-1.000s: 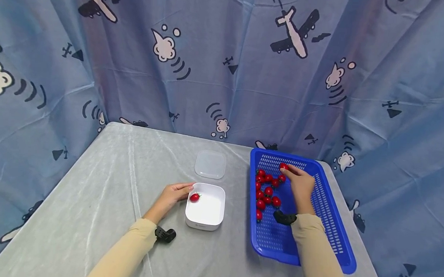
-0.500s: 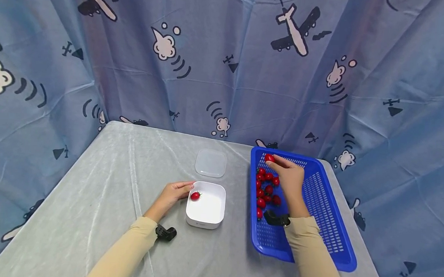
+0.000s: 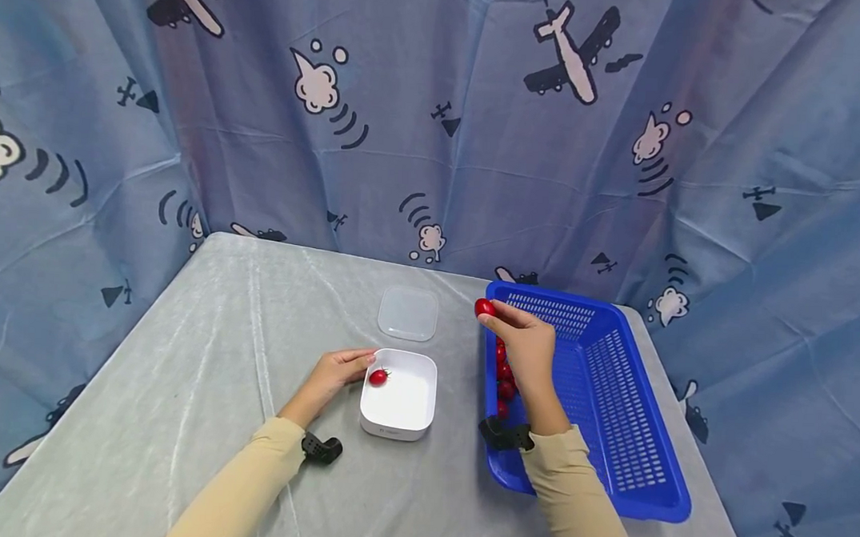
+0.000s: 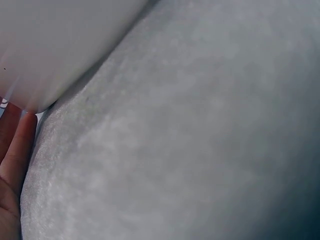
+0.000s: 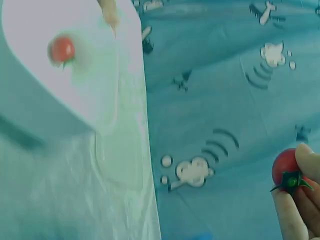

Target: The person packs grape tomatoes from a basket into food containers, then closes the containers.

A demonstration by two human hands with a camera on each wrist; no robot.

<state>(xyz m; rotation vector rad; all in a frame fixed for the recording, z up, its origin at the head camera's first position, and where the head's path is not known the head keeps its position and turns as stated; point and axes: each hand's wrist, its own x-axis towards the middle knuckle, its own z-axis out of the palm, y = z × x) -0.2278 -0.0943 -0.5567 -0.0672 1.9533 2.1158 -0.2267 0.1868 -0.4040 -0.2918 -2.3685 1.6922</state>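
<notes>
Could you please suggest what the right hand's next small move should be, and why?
I would probably carry the pinched tomato leftward over the white box: the right hand has it at the left rim of the blue basket, the box stands open with room beside its one tomato, and the left hand holds the box's edge.

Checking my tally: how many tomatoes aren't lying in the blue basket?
2: one tomato in the white box, another tomato pinched by the right hand. Those in the blue basket are partly hidden, so uncounted.
</notes>
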